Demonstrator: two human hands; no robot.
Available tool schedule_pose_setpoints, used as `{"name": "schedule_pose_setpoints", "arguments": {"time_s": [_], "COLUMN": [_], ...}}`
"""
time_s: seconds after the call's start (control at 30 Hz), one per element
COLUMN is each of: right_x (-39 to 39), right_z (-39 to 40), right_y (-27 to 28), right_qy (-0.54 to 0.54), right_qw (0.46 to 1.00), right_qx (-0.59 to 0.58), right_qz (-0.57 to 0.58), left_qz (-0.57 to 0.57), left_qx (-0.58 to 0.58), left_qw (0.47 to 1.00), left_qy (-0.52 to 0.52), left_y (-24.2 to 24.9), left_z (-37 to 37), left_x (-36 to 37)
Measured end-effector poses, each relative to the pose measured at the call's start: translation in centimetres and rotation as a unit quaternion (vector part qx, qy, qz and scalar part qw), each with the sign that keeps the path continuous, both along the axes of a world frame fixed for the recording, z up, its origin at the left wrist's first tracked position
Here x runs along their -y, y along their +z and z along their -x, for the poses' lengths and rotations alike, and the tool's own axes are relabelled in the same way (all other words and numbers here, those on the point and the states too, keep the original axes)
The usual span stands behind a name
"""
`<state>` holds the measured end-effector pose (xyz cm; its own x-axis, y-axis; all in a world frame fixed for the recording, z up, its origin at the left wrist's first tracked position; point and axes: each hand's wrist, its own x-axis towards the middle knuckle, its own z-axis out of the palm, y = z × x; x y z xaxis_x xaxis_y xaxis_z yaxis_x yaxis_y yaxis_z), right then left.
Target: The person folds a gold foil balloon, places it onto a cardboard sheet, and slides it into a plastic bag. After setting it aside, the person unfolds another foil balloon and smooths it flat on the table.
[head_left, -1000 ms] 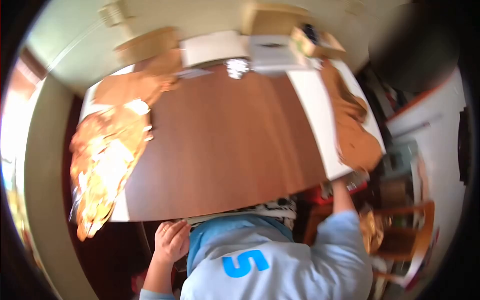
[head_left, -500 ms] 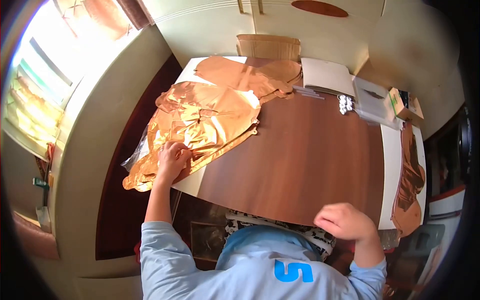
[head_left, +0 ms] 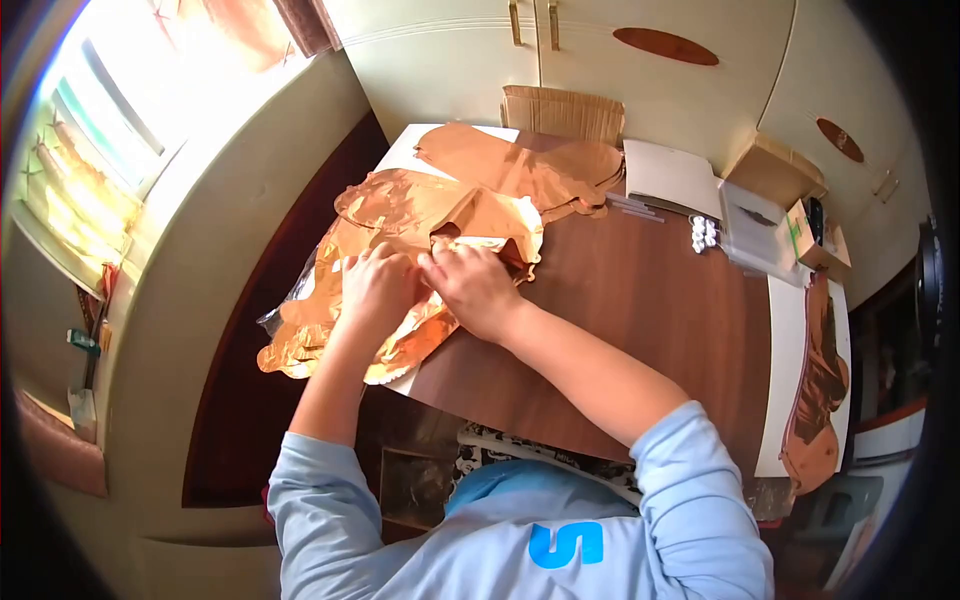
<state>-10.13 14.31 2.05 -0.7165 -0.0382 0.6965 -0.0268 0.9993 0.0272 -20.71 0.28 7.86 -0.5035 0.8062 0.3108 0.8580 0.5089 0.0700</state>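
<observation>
A pile of flat, copper-coloured foil balloons (head_left: 385,205) lies over the left part of the brown table. Over the pile, my left hand (head_left: 382,287) is closed, its fingers curled on the top foil balloon. My right hand (head_left: 472,288) is right beside it, fingers bent and pinching the same foil, which is lifted and creased around them. The fingertips are partly hidden. Behind the pile, more flat copper foil balloons (head_left: 520,172) reach toward the back of the table.
The brown tabletop (head_left: 620,330) has white side strips. At the back right are a white folder (head_left: 670,178), white balls (head_left: 703,233), clear plastic packaging (head_left: 755,225) and a small open box (head_left: 815,235). Another copper foil piece (head_left: 818,380) hangs along the right edge. Cardboard (head_left: 565,113) leans behind.
My right hand has come from the table's front right edge over to the foil pile. My left hand has moved up and right. The top foil is now lifted and bunched.
</observation>
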Motion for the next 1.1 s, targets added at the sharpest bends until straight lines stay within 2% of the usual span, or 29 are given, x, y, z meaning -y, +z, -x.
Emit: {"name": "schedule_pose_setpoints", "arguments": {"time_s": [0.03, 0.07, 0.1, 0.17, 0.23, 0.27, 0.33, 0.37, 0.4, 0.43, 0.5, 0.57, 0.63, 0.7, 0.73, 0.77, 0.83, 0.9, 0.93, 1.0, 1.03, 1.1], "right_x": [-0.3, -1.0, -1.4, -3.3, -7.3, -8.3, -10.1, -10.8, -10.8, -10.7, -11.1, -15.0, -17.7, -17.6, -18.3, -19.5, -20.7, -18.7, -18.0, -16.7, -16.1, -14.6], "right_z": [1.3, 2.2, 4.2, 5.6, 7.6, 7.5, 7.2, 7.1, 6.6, 5.7, 3.9, 4.2, 3.0, 1.3, -0.2, -1.7, -4.3, -9.6, -12.2, -17.4, -19.9, -24.3], "right_y": [0.0, 0.0, -1.3, 0.6, 1.0, 2.7, 5.9, 6.9, 7.9, 9.7, 12.8, 12.1, 13.8, 15.1, 16.8, 18.8, 20.1, 21.9, 21.6, 19.5, 18.4, 16.3], "right_qy": [0.030, 0.036, -0.020, -0.098, -0.074, -0.111, -0.154, -0.159, -0.156, -0.164, -0.180, -0.146, -0.133, -0.167, -0.149, -0.127, -0.037, 0.053, 0.037, 0.044, 0.075, 0.096], "right_qw": [0.998, 0.993, 0.987, 0.930, 0.890, 0.889, 0.890, 0.894, 0.849, 0.856, 0.869, 0.902, 0.910, 0.932, 0.935, 0.938, 0.923, 0.910, 0.920, 0.905, 0.889, 0.864], "right_qx": [0.046, 0.098, 0.077, 0.135, 0.104, 0.118, 0.150, 0.167, 0.153, 0.166, 0.189, 0.122, 0.036, -0.063, -0.099, -0.137, -0.098, 0.011, 0.021, 0.040, 0.067, 0.144], "right_qz": [0.008, 0.052, 0.139, 0.329, 0.437, 0.429, 0.402, 0.384, 0.482, 0.462, 0.420, 0.387, 0.391, 0.316, 0.306, 0.293, 0.371, 0.412, 0.390, 0.421, 0.447, 0.474], "left_qz": [-0.010, -0.129, -0.155, -0.171, -0.143, -0.140, -0.180, -0.175, -0.171, -0.113, -0.098, 0.088, -0.035, -0.047, -0.098, -0.101, -0.106, -0.065, -0.035, 0.039, 0.063, 0.113], "left_qx": [-0.064, -0.183, -0.282, -0.285, -0.161, -0.071, 0.012, 0.018, 0.023, 0.043, 0.027, 0.102, 0.066, 0.129, 0.136, 0.131, 0.123, 0.124, 0.112, 0.101, 0.069, 0.087], "left_qw": [0.998, 0.974, 0.944, 0.908, 0.907, 0.948, 0.968, 0.971, 0.974, 0.984, 0.993, 0.991, 0.997, 0.990, 0.985, 0.985, 0.986, 0.990, 0.993, 0.994, 0.996, 0.989], "left_qy": [0.006, -0.041, -0.071, -0.254, -0.361, -0.275, -0.174, -0.160, -0.146, -0.128, -0.061, 0.007, -0.010, -0.044, -0.050, -0.046, -0.040, -0.023, -0.011, 0.011, 0.015, 0.048], "left_y": [0.0, 0.0, -0.1, -1.8, -5.2, -7.9, -9.5, -8.8, -8.1, -7.3, -10.0, -7.6, -9.4, -8.9, -9.5, -10.1, -11.3, -10.0, -9.7, -7.8, -7.9, -6.3], "left_z": [-0.9, -2.3, -4.0, -6.5, -5.6, -3.5, 0.8, 2.4, 4.0, 5.0, 8.0, 7.8, 8.0, 8.2, 8.3, 8.9, 9.8, 8.9, 8.8, 8.1, 8.8, 8.3], "left_x": [0.0, -0.1, 0.5, 1.4, 1.7, 0.5, -2.7, -3.8, -5.0, -5.5, -6.5, -6.4, -5.5, -5.1, -4.3, -4.0, -3.8, -3.8, -3.9, -4.0, -4.3, -5.0]}}
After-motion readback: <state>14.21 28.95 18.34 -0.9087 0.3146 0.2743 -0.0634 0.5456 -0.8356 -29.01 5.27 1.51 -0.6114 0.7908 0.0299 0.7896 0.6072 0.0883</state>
